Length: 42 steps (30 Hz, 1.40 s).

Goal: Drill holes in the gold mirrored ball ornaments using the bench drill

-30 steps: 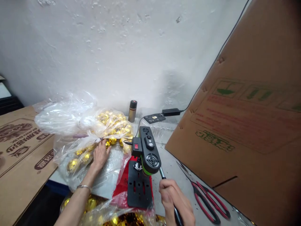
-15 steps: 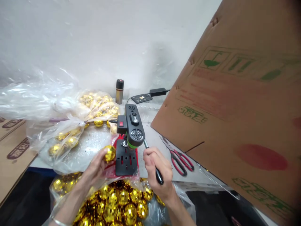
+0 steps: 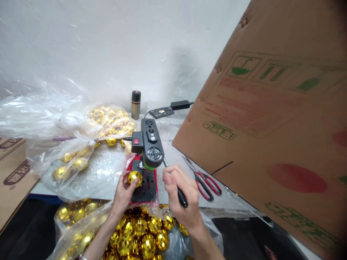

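A small black bench drill press [image 3: 152, 144] stands on the table, its slotted black base plate [image 3: 146, 193] lying on red material. My left hand [image 3: 123, 191] is closed around a gold mirrored ball [image 3: 135, 178], held over the left side of the base plate, beside the drill head. My right hand [image 3: 183, 193] grips the drill press's lever handle [image 3: 182, 198] at the right of the machine. Below both hands, several more gold balls [image 3: 148, 245] fill a clear plastic bag. The drill's tip is mostly hidden under its head.
Red-and-black scissors [image 3: 206, 184] lie right of the drill press. A large cardboard box [image 3: 257, 151] leans in from the right. Plastic bags of gold balls [image 3: 111, 121] sit at the left, near a spray can [image 3: 136, 104]. A power adapter [image 3: 180, 105] lies by the wall.
My left hand has moved the gold ball rightward and slightly down, from beside the base plate to over it. My right hand stays on the lever. The whole view has shifted slightly.
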Available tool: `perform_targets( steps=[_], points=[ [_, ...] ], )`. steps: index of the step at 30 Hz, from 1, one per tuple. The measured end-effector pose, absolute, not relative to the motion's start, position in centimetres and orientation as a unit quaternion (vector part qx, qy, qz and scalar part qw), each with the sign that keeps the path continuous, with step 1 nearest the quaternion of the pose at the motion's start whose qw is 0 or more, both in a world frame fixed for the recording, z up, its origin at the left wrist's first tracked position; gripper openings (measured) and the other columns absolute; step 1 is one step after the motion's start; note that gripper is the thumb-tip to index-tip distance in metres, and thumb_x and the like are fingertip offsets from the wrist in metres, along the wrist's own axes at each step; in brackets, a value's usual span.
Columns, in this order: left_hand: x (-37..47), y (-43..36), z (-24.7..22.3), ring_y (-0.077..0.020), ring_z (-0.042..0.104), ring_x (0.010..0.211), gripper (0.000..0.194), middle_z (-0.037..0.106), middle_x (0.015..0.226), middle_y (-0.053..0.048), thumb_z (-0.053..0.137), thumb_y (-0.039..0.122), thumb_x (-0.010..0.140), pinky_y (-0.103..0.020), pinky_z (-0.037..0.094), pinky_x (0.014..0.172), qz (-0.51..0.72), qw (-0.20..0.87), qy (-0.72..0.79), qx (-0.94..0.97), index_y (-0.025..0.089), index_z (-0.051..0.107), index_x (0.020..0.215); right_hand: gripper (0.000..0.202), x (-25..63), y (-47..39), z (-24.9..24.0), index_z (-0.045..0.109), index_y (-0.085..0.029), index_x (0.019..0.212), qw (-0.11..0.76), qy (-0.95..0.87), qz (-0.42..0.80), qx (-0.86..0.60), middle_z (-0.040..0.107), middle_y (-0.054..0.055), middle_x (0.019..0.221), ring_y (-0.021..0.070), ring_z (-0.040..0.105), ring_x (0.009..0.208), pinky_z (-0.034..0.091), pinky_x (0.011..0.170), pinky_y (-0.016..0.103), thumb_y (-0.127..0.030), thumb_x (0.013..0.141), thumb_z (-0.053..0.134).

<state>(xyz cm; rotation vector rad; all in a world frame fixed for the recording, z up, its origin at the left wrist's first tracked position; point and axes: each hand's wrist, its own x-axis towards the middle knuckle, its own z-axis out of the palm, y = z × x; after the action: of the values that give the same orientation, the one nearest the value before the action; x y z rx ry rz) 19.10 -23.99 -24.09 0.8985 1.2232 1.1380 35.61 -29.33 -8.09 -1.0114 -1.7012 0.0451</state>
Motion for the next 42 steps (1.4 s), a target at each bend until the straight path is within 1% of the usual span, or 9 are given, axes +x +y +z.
perform_targets(
  steps=[3, 6, 10, 14, 18, 24, 29, 35, 42],
  points=[
    [19.4, -23.8, -24.7, -0.0324, 0.070, 0.118, 0.070, 0.074, 0.125, -0.013, 0.080, 0.067, 0.072, -0.049, 0.054, 0.106, 0.483, 0.498, 0.532, 0.485, 0.021, 0.060, 0.121, 0.027, 35.6, -29.4, -8.0, 0.046, -0.023, 0.082, 0.550, -0.714, 0.025, -0.432, 0.052, -0.002, 0.075, 0.0102, 0.054, 0.065, 0.041, 0.058, 0.023, -0.008, 0.105, 0.045],
    [19.2, -23.9, -25.5, -0.0363, 0.064, 0.127, 0.063, 0.070, 0.134, -0.014, 0.076, 0.059, 0.080, -0.058, 0.047, 0.113, 0.442, 0.406, 0.548, 0.582, 0.022, 0.062, 0.129, 0.027, 35.5, -29.7, -8.1, 0.046, -0.023, 0.083, 0.547, -0.713, 0.023, -0.438, 0.052, -0.002, 0.075, 0.0109, 0.054, 0.066, 0.041, 0.057, 0.024, -0.010, 0.107, 0.044],
    [18.9, -23.9, -27.0, -0.0365, 0.065, 0.124, 0.055, 0.071, 0.133, -0.015, 0.071, 0.052, 0.088, -0.059, 0.050, 0.109, 0.422, 0.360, 0.524, 0.646, 0.022, 0.063, 0.134, 0.027, 35.5, -29.9, -8.4, 0.046, -0.023, 0.084, 0.543, -0.714, 0.025, -0.442, 0.053, -0.001, 0.076, 0.0114, 0.054, 0.066, 0.041, 0.058, 0.025, -0.012, 0.108, 0.042],
    [18.8, -23.7, -27.3, -0.0356, 0.067, 0.119, 0.052, 0.074, 0.127, -0.013, 0.075, 0.045, 0.087, -0.055, 0.056, 0.103, 0.419, 0.324, 0.488, 0.694, 0.022, 0.064, 0.133, 0.025, 35.4, -29.9, -8.7, 0.046, -0.023, 0.086, 0.553, -0.707, 0.031, -0.439, 0.052, -0.002, 0.077, 0.0099, 0.053, 0.067, 0.041, 0.059, 0.023, -0.009, 0.107, 0.043],
    [18.9, -23.1, -26.6, -0.0340, 0.067, 0.118, 0.050, 0.073, 0.125, -0.012, 0.077, 0.037, 0.088, -0.052, 0.055, 0.104, 0.394, 0.325, 0.438, 0.740, 0.022, 0.062, 0.133, 0.025, 35.3, -29.9, -9.1, 0.045, -0.023, 0.087, 0.552, -0.707, 0.041, -0.440, 0.051, -0.002, 0.079, 0.0090, 0.053, 0.069, 0.041, 0.061, 0.022, -0.009, 0.107, 0.043],
    [19.1, -22.3, -26.1, -0.0347, 0.063, 0.114, 0.050, 0.072, 0.115, -0.010, 0.083, 0.034, 0.081, -0.052, 0.053, 0.103, 0.332, 0.345, 0.435, 0.762, 0.021, 0.066, 0.126, 0.024, 35.5, -30.1, -9.5, 0.045, -0.023, 0.088, 0.551, -0.706, 0.036, -0.443, 0.050, -0.003, 0.078, 0.0088, 0.053, 0.069, 0.042, 0.061, 0.022, -0.009, 0.106, 0.043],
    [18.9, -22.2, -26.2, -0.0342, 0.059, 0.116, 0.050, 0.070, 0.117, -0.010, 0.081, 0.033, 0.082, -0.051, 0.050, 0.105, 0.309, 0.360, 0.439, 0.763, 0.021, 0.065, 0.128, 0.024, 35.7, -29.9, -10.9, 0.047, -0.023, 0.086, 0.550, -0.712, 0.004, -0.436, 0.054, -0.002, 0.077, 0.0102, 0.056, 0.069, 0.044, 0.059, 0.024, -0.009, 0.105, 0.043],
    [18.9, -22.2, -26.5, -0.0344, 0.059, 0.115, 0.048, 0.070, 0.118, -0.011, 0.081, 0.037, 0.083, -0.052, 0.048, 0.105, 0.313, 0.367, 0.435, 0.760, 0.021, 0.065, 0.126, 0.031, 35.1, -29.0, -14.3, 0.050, -0.023, 0.082, 0.597, -0.692, -0.070, -0.399, 0.057, 0.000, 0.077, 0.0119, 0.054, 0.062, 0.045, 0.055, 0.027, -0.019, 0.110, 0.037],
    [19.0, -22.3, -26.5, -0.0357, 0.059, 0.117, 0.046, 0.069, 0.118, -0.011, 0.080, 0.035, 0.083, -0.054, 0.047, 0.106, 0.318, 0.379, 0.434, 0.753, 0.021, 0.065, 0.124, 0.030, 34.6, -28.5, -15.4, 0.048, -0.023, 0.082, 0.632, -0.671, -0.080, -0.380, 0.053, 0.000, 0.078, 0.0134, 0.050, 0.063, 0.045, 0.061, 0.030, -0.013, 0.106, 0.034]
  ],
)
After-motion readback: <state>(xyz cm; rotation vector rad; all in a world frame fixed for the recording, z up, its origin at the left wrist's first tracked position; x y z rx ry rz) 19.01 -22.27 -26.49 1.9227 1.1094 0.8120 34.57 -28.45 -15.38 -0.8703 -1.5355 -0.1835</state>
